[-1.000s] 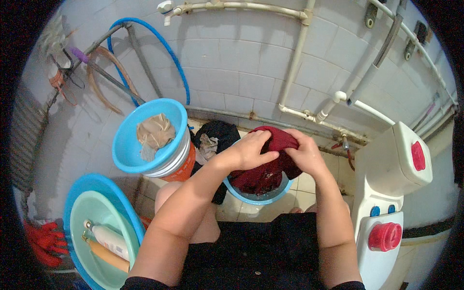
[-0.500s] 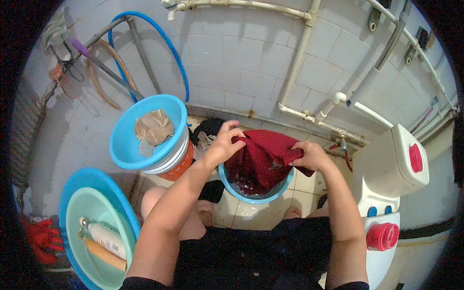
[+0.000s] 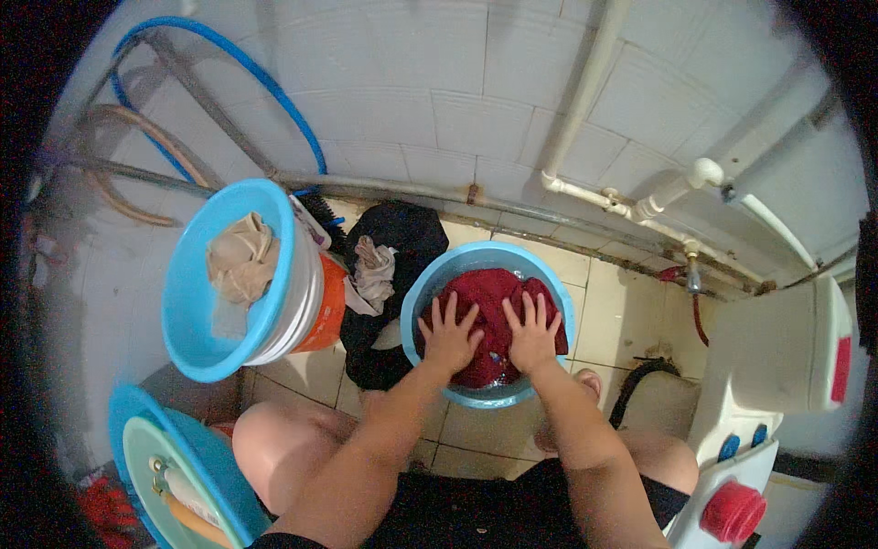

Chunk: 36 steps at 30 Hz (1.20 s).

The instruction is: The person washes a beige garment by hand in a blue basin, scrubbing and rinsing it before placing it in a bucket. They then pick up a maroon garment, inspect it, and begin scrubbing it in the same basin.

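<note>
A dark red cloth (image 3: 489,297) lies bunched and wet in a light blue basin (image 3: 491,396) on the tiled floor between my feet. My left hand (image 3: 450,339) presses flat on its left part, fingers spread. Beside it, my right hand (image 3: 532,337) rests on the right part, fingers also stretched out. Neither hand grips the cloth. Some water shows at the near side of the basin, and the cloth hides most of the bottom.
Left of the basin lie black fabric (image 3: 402,240) and a crumpled pale cloth (image 3: 373,274). A blue basin (image 3: 183,352) holding beige cloth sits on stacked buckets (image 3: 315,306). Nested basins (image 3: 123,412) with bottles stand at lower left, white containers (image 3: 777,352) at right. Pipes (image 3: 585,110) line the wall.
Both hands have let go of the red cloth they held up over the basin. The cloth is now down inside, with both palms on it. The view has tilted further down.
</note>
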Tool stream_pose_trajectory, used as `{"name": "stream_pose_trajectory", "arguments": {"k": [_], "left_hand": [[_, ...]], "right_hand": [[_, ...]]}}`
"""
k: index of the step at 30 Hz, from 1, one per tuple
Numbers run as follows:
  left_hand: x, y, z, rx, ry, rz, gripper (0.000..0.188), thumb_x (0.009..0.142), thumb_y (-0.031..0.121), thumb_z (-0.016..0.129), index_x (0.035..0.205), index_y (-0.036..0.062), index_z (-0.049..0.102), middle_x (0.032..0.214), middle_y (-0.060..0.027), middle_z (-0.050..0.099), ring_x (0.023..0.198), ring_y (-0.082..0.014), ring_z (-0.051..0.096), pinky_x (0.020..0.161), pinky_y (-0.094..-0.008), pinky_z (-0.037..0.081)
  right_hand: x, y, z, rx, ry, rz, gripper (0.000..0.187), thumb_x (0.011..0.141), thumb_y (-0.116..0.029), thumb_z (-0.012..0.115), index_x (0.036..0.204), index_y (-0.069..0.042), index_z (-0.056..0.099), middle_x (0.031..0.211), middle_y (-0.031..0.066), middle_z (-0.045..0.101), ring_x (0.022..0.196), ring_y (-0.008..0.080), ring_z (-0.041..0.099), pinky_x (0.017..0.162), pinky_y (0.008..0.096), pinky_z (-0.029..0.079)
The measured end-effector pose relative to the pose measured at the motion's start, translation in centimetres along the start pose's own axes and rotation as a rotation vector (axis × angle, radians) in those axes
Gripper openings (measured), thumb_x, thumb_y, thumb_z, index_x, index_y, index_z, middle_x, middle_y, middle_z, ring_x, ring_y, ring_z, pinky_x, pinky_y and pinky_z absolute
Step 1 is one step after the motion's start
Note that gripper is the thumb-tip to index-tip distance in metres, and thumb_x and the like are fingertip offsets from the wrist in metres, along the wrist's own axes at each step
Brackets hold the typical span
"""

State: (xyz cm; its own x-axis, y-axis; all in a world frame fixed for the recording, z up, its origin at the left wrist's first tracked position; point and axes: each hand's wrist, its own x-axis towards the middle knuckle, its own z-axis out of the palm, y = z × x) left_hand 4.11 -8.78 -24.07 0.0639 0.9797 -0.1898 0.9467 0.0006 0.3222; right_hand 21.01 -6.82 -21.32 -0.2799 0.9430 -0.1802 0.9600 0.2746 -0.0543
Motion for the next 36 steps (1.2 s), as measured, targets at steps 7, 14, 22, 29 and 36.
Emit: {"name": "stream_pose_trajectory", "arguments": {"k": [7, 14, 22, 29, 36], "left_hand": [[1.6, -1.7, 6.0, 0.197, -0.349, 0.038, 0.057, 0.086, 0.052, 0.042, 0.137, 0.0322, 0.029, 0.145, -0.0089, 0.017, 0.133, -0.0420, 0.004, 0.099, -0.0682, 0.006], [5.6, -3.6, 10.9, 0.237, -0.702, -0.006, 0.055, 0.086, 0.057, 0.035, 0.130, 0.0247, 0.044, 0.128, -0.0123, 0.044, 0.132, -0.0365, 0.016, 0.101, -0.0660, 0.001], [7.9, -5.2, 14.5, 0.137, -0.296, 0.152, 0.050, 0.087, 0.042, 0.039, 0.129, 0.0164, 0.044, 0.131, -0.0129, 0.042, 0.129, -0.0332, 0.024, 0.104, -0.0604, 0.000], [8.7, -4.8, 9.2, 0.251, -0.642, 0.210, 0.034, 0.084, 0.017, 0.044, 0.116, 0.0087, 0.053, 0.126, -0.0128, 0.047, 0.116, -0.0301, 0.044, 0.102, -0.0465, 0.029], [4.7, -7.3, 5.0, -0.408, -0.294, -0.255, 0.035, 0.083, 0.012, 0.056, 0.117, 0.0066, 0.052, 0.118, -0.0258, 0.048, 0.106, -0.0396, 0.051, 0.089, -0.0423, 0.043]], "right_hand": [[1.2, 0.5, 8.5, 0.009, -0.304, 0.026, 0.064, 0.079, -0.020, 0.050, 0.139, -0.028, 0.027, 0.149, 0.0082, 0.003, 0.135, 0.0372, 0.004, 0.098, 0.0680, 0.010], [4.4, 1.5, 13.0, 0.157, -0.675, 0.090, 0.051, 0.085, -0.023, 0.042, 0.135, -0.017, 0.033, 0.142, 0.0154, 0.023, 0.129, 0.0349, 0.024, 0.102, 0.0593, 0.018], [6.7, 1.7, 17.8, 0.424, -0.706, 0.131, 0.041, 0.083, -0.019, 0.040, 0.120, -0.003, 0.049, 0.120, 0.0194, 0.049, 0.111, 0.0325, 0.047, 0.102, 0.0469, 0.028], [5.9, 3.4, 18.1, 0.549, -0.387, 0.049, 0.040, 0.078, -0.015, 0.043, 0.115, -0.001, 0.052, 0.110, 0.0175, 0.057, 0.102, 0.0323, 0.054, 0.100, 0.0435, 0.034], [4.6, 7.5, 7.7, 1.161, -0.320, 0.327, 0.034, 0.079, -0.006, 0.043, 0.110, 0.001, 0.056, 0.103, 0.0139, 0.059, 0.095, 0.0236, 0.055, 0.088, 0.0327, 0.041]]}}
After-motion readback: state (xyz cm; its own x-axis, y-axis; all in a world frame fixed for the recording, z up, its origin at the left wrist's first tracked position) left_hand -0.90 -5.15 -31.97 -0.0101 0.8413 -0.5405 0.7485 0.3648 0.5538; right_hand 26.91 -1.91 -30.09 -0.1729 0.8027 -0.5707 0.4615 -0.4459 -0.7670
